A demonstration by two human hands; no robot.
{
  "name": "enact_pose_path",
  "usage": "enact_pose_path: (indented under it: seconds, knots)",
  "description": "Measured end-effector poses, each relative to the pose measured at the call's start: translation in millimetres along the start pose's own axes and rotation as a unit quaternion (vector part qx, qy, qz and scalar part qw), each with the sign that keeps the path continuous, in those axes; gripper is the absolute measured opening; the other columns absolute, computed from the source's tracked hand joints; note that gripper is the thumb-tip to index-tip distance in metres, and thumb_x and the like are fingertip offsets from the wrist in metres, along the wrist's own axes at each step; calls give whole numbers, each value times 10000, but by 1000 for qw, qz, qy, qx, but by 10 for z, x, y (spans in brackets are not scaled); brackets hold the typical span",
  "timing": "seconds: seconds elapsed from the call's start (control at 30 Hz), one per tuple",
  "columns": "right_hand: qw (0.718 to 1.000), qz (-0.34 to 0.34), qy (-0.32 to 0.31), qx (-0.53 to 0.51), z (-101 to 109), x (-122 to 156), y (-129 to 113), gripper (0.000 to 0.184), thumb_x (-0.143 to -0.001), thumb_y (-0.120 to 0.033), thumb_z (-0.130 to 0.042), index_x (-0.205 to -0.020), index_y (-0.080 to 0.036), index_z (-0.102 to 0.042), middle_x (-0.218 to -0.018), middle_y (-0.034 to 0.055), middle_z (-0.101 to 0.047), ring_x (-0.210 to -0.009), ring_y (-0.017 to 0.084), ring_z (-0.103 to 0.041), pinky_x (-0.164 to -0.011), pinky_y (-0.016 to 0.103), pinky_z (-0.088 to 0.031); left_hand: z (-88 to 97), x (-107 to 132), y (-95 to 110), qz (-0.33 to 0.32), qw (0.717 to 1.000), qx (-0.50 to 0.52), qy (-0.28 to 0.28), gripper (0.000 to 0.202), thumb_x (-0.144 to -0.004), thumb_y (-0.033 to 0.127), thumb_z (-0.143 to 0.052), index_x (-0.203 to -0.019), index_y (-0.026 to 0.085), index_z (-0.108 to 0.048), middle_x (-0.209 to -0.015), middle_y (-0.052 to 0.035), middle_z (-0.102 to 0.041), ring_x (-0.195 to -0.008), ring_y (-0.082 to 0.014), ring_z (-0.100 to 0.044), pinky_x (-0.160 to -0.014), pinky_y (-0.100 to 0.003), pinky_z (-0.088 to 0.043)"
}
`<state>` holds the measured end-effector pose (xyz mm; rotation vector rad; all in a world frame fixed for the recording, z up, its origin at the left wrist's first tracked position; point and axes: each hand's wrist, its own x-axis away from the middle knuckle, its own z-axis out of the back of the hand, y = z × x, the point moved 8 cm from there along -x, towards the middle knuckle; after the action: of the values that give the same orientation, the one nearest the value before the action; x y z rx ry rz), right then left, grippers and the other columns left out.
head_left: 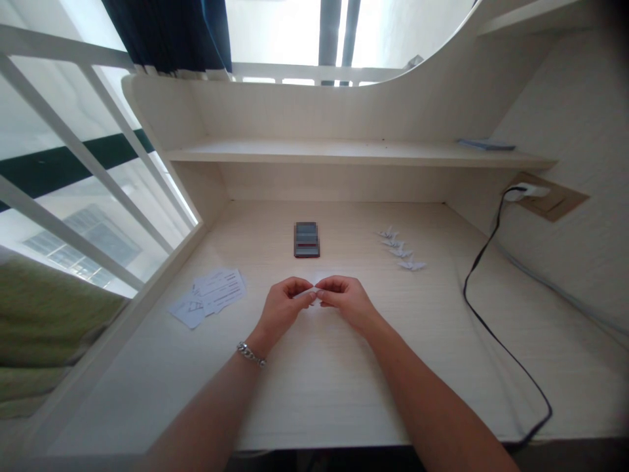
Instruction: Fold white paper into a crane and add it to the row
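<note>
Between my two hands is a small piece of folded white paper (pixel 305 293), mostly covered by my fingers. My left hand (pixel 286 303) pinches it from the left, thumb and index finger closed. From the right, my right hand (pixel 344 298) pinches it too, and the fingertips of both hands nearly meet. Several folded white paper cranes (pixel 400 252) lie in a slanting row to the right, beyond my right hand. To the left, a few loose sheets of white paper (pixel 219 292) with printed lines overlap on the desk.
A dark phone-like device (pixel 306 239) lies on the desk (pixel 314 387) beyond my hands. At right, a black cable (pixel 484 321) runs from a plug (pixel 525 191) in the wall socket to the front edge. A shelf (pixel 344 152) spans the back, carrying a thin bluish item (pixel 486 143).
</note>
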<state>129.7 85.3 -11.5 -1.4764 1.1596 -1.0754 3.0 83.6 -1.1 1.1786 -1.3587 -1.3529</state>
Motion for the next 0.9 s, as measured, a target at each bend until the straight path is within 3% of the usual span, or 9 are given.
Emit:
enact_pose_path:
  seconds: [0.27,0.53,0.9]
  knots:
    - [1000,-18,-4,-15,-22,13,17,187,-562,-234,-726,-724,-153,-682,-660,16,-655,-612,121,-596,-597,258,-498,14,-8,-62,13,1000,-5,-7,174,-650,280,-693,-737,140,-638,-664,-24,-629,-581,-102,-546,-549,-217,-423]
    - [998,-31,-6,-48,-10,9,48,188,-544,-212,-731,-717,-151,-693,-657,10,-646,-600,113,-593,-596,256,-516,-33,-2,-131,60,995,77,-6,143,-634,229,-694,-737,153,-630,-676,3,-604,-617,-90,-554,-573,-202,-426]
    - [998,-42,-7,-42,-17,23,57,192,-553,-205,-730,-733,-150,-693,-679,18,-655,-593,116,-606,-601,258,-522,-3,-8,-126,49,997,56,-6,132,-639,216,-687,-730,147,-620,-654,3,-603,-595,-89,-535,-554,-203,-415]
